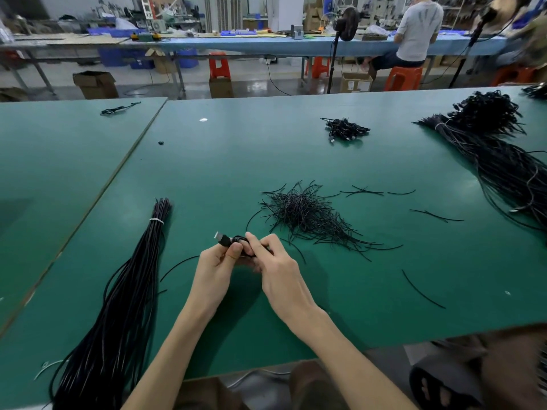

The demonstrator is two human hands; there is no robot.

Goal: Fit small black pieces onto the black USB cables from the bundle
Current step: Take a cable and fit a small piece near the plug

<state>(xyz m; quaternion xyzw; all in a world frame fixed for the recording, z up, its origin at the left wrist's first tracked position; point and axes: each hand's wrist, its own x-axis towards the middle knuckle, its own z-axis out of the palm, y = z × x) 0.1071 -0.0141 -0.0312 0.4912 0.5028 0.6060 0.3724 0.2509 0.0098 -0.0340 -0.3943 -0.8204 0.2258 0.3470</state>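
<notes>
left grip [217,263]: fingers curled, thumb pinching the USB cable [222,239] just behind its metal plug; plug pokes out up-left.
right grip [279,270]: fingers curled round the small looped coil of the same cable, touching my left fingers; closed tight, no gap showing.
piece in hand: can't tell. My fingers hide whether a small black piece is already on the coil.
cable location: held between both hands just above the worktop [236,161], near its front middle.
small black pieces [305,216]: big loose pile just beyond my hands, with a few strays scattered to the right and front.
bundle [130,279]: long black cables tied with a white band, lying on my left and running off the front edge; looks thick, so plenty unprocessed.
done pile [344,130]: small heap of short coiled cables far centre-right, plugs showing; I judge these finished, only a handful.
right heap [485,149]: large mass of black cables at the far right, status unclear.
step in hand: probably coiling or holding one cable ready for its piece.
progress: early, I judge. The done pile is tiny against the bundle and the supply of pieces.
left to do: fit this one, set it aside, then most of the bundle.
</notes>
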